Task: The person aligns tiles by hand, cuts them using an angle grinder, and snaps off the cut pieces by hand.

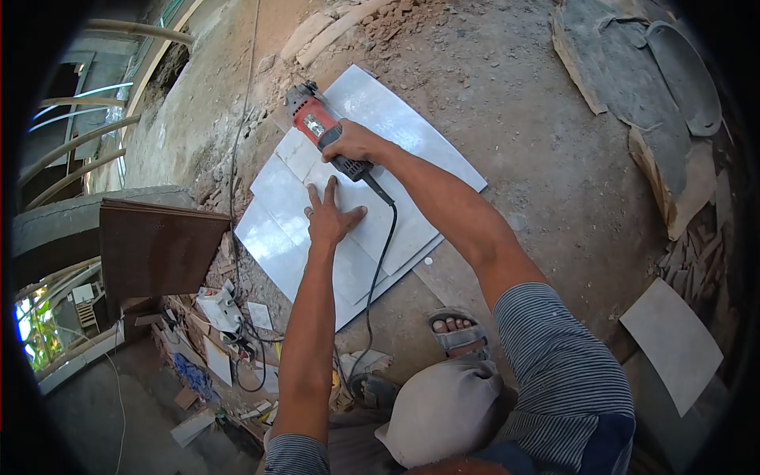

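Observation:
A red and black angle grinder (315, 125) lies over white tiles (396, 142) on the ground, its grey head toward the upper left. My right hand (354, 142) is wrapped round the rear of its body. Its black cord runs down across the tiles. Just below and left of the tool, my left hand (328, 215) presses on the tiles with its fingers spread, holding nothing. The tiles are stacked and overlap. Whether the disc touches a tile is hidden by the grinder's head.
Brown sheets (158, 249) lean at the left. Below them are a white power strip (222, 310), cords and broken tile pieces. A loose tile (673, 344) lies at the right, and a grey basin (685, 77) is at the upper right. A sandalled foot (459, 332) stands below the tiles.

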A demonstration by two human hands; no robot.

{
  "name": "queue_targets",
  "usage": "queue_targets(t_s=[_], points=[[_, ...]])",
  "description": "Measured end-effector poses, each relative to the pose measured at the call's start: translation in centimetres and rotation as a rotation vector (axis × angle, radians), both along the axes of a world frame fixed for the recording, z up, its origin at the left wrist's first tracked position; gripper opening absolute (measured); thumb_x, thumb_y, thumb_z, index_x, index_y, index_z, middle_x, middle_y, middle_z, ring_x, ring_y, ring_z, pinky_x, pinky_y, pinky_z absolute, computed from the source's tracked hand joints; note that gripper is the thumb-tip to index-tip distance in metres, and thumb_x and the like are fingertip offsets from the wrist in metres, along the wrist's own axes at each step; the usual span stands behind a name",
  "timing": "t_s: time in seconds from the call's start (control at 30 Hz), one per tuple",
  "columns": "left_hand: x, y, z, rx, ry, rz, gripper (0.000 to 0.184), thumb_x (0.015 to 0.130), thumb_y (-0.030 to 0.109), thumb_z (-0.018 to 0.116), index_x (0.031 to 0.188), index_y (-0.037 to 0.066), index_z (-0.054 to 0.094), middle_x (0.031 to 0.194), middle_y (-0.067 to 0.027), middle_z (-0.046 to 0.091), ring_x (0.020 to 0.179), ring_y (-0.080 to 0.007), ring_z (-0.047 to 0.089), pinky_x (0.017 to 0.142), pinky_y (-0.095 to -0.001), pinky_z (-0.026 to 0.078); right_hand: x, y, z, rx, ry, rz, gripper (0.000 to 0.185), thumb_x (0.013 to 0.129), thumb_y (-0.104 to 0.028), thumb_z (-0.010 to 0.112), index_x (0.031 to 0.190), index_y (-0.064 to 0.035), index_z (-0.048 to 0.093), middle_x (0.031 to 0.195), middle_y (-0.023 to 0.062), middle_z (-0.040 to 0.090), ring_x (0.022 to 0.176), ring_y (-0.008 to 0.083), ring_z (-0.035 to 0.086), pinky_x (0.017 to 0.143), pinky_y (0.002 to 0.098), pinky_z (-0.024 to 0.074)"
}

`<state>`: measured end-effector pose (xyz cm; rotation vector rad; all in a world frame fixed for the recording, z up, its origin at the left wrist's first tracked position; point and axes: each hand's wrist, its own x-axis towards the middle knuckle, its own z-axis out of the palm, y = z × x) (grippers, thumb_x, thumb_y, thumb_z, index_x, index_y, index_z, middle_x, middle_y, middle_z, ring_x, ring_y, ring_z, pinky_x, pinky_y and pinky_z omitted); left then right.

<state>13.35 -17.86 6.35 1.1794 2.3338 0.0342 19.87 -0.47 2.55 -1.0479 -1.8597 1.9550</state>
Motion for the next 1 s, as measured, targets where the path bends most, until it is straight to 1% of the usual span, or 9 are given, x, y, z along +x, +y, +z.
queue_targets(t_s=[0.1,0.23,0.3,0.33,0.4,0.73,0.93,1.0], points=[[0.0,0.2,0.1,-0.024,0.002,0.021,0.1,0.063,0.049,0.079,0.146,0.02,0.031,0.149,-0.0318,0.013,0.129,-0.0529,0.034,0.104,-0.0516,0.035,-0.1,0.7,0.3,-0.05,0.017,0.011,0.075,0.054,-0.029,0.08,0.109,0.0135,0.054,0.095,0.0211,0.065,0.084,0.0266,0.064,0.075,0.0325,0.0504],[0.1,0.2,0.0,-0.014,0.0,0.023,0.1,0.062,0.048,0.079,0.146,0.021,0.031,0.15,-0.0306,0.014,0.128,-0.0527,0.034,0.104,-0.0519,0.035,-0.6,1.1,-0.4,-0.054,0.024,0.046,0.074,0.054,-0.029,0.08,0.108,0.0138,0.055,0.093,0.0203,0.065,0.081,0.0257,0.064,0.073,0.0319,0.0506],[0.0,0.2,0.1,-0.001,-0.008,0.031,0.1,0.061,0.048,0.08,0.145,0.021,0.032,0.15,-0.0295,0.013,0.128,-0.0525,0.035,0.105,-0.0517,0.034,-1.1,1.2,-0.6,-0.055,0.056,0.059,0.051,0.058,-0.021,0.078,0.097,0.0059,0.059,0.08,0.0115,0.064,0.066,0.0173,0.06,0.062,0.0291,0.0489],[0.0,0.2,0.1,-0.001,-0.007,0.033,0.1,0.061,0.048,0.08,0.145,0.021,0.032,0.15,-0.0295,0.013,0.128,-0.0525,0.035,0.105,-0.0517,0.034,-1.1,1.2,-0.4,-0.055,0.056,0.061,0.051,0.058,-0.021,0.078,0.097,0.0059,0.059,0.08,0.0115,0.064,0.066,0.0173,0.06,0.062,0.0291,0.0489],[0.0,0.3,0.2,-0.014,-0.022,0.045,0.101,0.061,0.047,0.08,0.145,0.022,0.032,0.151,-0.0288,0.013,0.128,-0.0525,0.035,0.106,-0.0517,0.033,-0.9,1.2,-0.3,-0.052,0.028,0.017,0.04,0.059,-0.021,0.077,0.089,0.0021,0.063,0.075,0.0094,0.064,0.063,0.0166,0.059,0.06,0.0289,0.0478],[0.0,0.3,0.0,-0.021,-0.007,0.041,0.1,0.061,0.047,0.08,0.145,0.023,0.031,0.151,-0.0277,0.013,0.128,-0.0526,0.036,0.105,-0.053,0.033,-0.6,1.2,0.7,-0.059,0.009,0.075,0.036,0.059,-0.021,0.076,0.086,0.0004,0.064,0.075,0.0088,0.064,0.062,0.0165,0.058,0.059,0.0288,0.0472],[0.1,0.5,0.4,-0.044,0.006,0.047,0.101,0.06,0.047,0.081,0.145,0.025,0.031,0.151,-0.026,0.014,0.126,-0.0543,0.036,0.102,-0.0527,0.038,-0.5,1.2,1.2,-0.059,0.008,0.09,0.033,0.06,-0.021,0.076,0.084,-0.0014,0.065,0.073,0.008,0.063,0.061,0.0158,0.057,0.058,0.0289,0.0467],[0.2,0.5,0.4,-0.054,0.006,0.052,0.1,0.06,0.047,0.081,0.145,0.026,0.032,0.152,-0.0253,0.014,0.126,-0.056,0.035,0.101,-0.0536,0.039,-0.4,1.2,1.3,-0.074,-0.004,0.107,0.032,0.06,-0.021,0.076,0.083,-0.0015,0.064,0.073,0.0077,0.063,0.06,0.0158,0.057,0.057,0.0287,0.0463]])
